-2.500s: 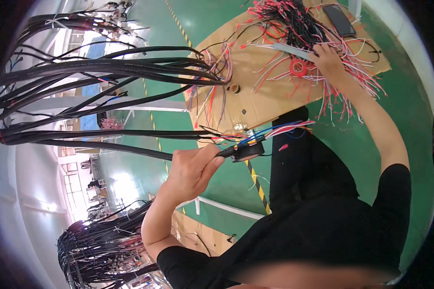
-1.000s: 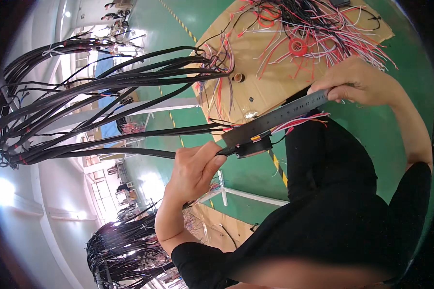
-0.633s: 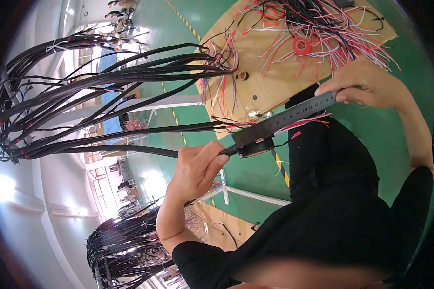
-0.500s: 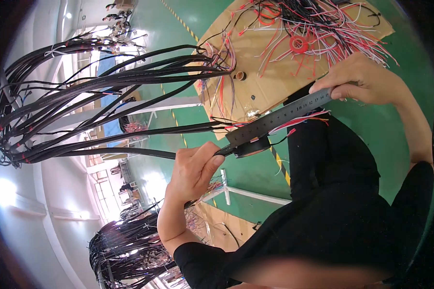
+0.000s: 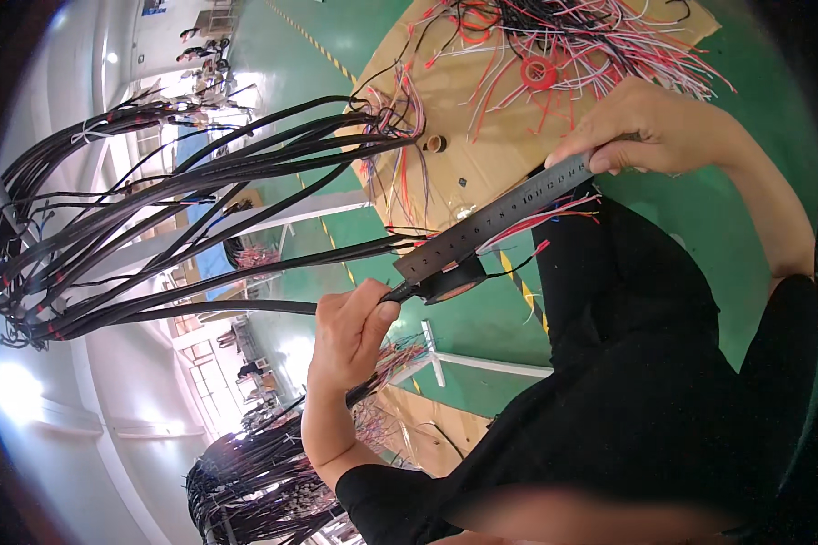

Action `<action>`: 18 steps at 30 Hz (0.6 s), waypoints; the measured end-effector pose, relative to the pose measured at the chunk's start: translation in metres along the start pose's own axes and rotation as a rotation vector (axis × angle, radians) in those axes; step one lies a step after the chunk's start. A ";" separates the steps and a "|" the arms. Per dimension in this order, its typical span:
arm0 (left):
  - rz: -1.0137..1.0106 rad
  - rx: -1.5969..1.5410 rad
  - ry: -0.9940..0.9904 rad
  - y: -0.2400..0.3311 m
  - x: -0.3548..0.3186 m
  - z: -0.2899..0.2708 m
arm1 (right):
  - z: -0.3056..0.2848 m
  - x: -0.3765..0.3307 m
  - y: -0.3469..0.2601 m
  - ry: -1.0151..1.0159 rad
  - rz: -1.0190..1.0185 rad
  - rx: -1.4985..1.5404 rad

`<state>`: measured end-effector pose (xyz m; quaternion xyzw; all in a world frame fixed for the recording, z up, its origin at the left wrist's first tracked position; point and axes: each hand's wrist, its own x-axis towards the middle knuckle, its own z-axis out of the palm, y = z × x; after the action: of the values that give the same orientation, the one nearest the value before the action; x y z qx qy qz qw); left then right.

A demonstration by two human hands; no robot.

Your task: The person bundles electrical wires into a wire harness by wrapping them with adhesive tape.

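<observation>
My left hand (image 5: 345, 331) is closed around a black sheathed cable (image 5: 286, 306), whose end pokes out past the thumb. Beyond that end, loose red, pink and white wires (image 5: 536, 221) fan out to the right. A metal ruler (image 5: 491, 220) lies slantwise along the wires, its low-number end near the cable end by my left hand. My right hand (image 5: 654, 127) pinches the ruler's far end between thumb and fingers. Just under the ruler hangs a roll of black tape (image 5: 456, 282), close to the cable end; what supports it is partly hidden.
A cardboard-covered table (image 5: 482, 159) ahead bears heaped red, white and black wires (image 5: 600, 54), a red tape roll (image 5: 538, 73) and a small brown roll (image 5: 435, 143). Bundled black cables (image 5: 191, 173) hang at left. Another cable bundle (image 5: 245, 481) is at lower left.
Both hands, the ruler and the cable sit slightly further left in the picture. The ruler has tilted a little more steeply, and its marked face shows more clearly. Both grips remain.
</observation>
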<state>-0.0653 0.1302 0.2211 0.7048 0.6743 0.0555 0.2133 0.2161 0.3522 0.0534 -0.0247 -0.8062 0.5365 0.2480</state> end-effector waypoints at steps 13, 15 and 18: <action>-0.045 0.044 0.015 -0.001 0.015 0.001 | -0.003 0.029 0.103 0.461 -0.020 -0.687; -0.084 0.089 0.029 0.003 0.012 0.002 | 0.033 0.051 0.034 0.407 -0.227 -0.555; 0.009 0.187 0.032 0.011 0.014 0.000 | 0.068 0.054 -0.039 0.214 -0.077 -0.095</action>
<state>-0.0534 0.1436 0.2223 0.7238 0.6766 0.0045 0.1354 0.1484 0.2941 0.0877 -0.0624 -0.7999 0.4822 0.3518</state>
